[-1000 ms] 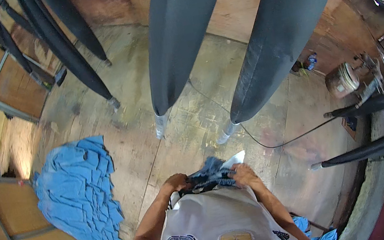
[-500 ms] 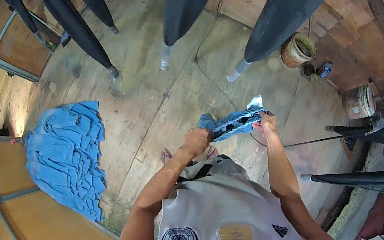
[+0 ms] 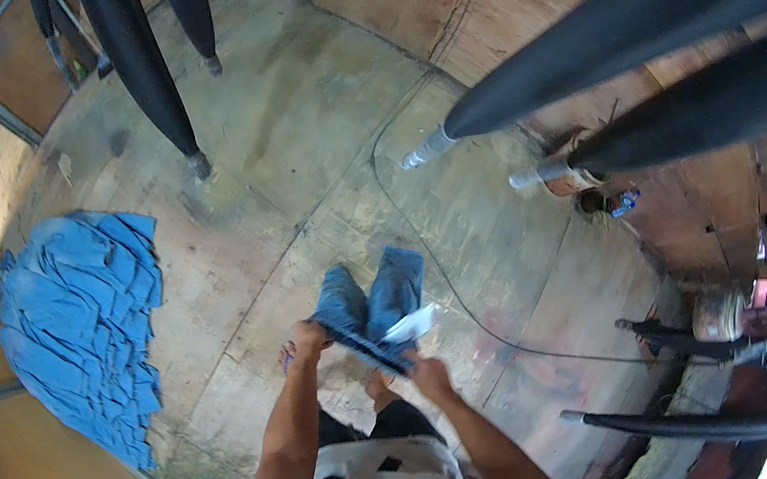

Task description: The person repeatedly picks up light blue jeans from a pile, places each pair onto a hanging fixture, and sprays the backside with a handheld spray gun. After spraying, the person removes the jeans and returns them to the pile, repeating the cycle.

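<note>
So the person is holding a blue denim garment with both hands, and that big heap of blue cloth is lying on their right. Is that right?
Not quite: the big heap of blue cloth lies on the person's left, as the head view shows. The left hand and right hand do hold the blue denim garment.

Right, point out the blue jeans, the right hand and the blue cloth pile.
Blue jeans (image 3: 384,308): head view, on the leg nearer the picture's right.
Right hand (image 3: 430,377): head view, on its back.
Blue cloth pile (image 3: 81,326): head view, around its middle.
</note>
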{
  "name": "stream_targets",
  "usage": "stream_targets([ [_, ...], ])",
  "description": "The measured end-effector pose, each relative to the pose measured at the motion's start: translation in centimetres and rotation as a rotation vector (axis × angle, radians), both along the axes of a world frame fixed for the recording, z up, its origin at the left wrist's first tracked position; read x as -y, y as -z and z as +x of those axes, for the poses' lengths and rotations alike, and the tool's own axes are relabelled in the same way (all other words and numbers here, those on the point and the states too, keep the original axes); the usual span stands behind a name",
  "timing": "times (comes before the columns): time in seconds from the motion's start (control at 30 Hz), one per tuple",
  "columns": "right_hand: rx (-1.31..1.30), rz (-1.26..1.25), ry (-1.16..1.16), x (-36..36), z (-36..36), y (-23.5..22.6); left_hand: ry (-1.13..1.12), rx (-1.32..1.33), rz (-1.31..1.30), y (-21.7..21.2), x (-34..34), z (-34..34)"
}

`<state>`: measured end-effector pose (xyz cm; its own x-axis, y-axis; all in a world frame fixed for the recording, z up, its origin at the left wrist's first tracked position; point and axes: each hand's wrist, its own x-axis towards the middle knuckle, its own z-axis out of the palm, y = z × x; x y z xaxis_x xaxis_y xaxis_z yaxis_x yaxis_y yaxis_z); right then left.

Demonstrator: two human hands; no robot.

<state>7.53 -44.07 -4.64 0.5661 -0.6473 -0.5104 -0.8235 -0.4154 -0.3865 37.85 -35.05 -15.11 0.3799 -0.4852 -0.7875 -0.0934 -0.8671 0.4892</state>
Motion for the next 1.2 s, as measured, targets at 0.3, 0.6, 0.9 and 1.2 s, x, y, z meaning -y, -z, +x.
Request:
stream_targets([
  [0.3,0.209,0.258,0.646,2.5,-1.4,13.1,-0.161,0.291,0.034,11.1,3.2,-8.1],
  [0.6,0.131,0.417,1.766,16.9,-17.0,27.0,0.219,-0.164,-0.271,17.2,17.8,-20.6],
  [0.9,0.406,0.515,1.171,15.2,5.2,24.0,-0.708,0.472,-0.609,24.2,3.5,0.6],
  [1.2,0.882,0.537,0.83,13.2,25.8,3.2,-0.605,0.389,-0.628,-3.0,3.1,22.8],
])
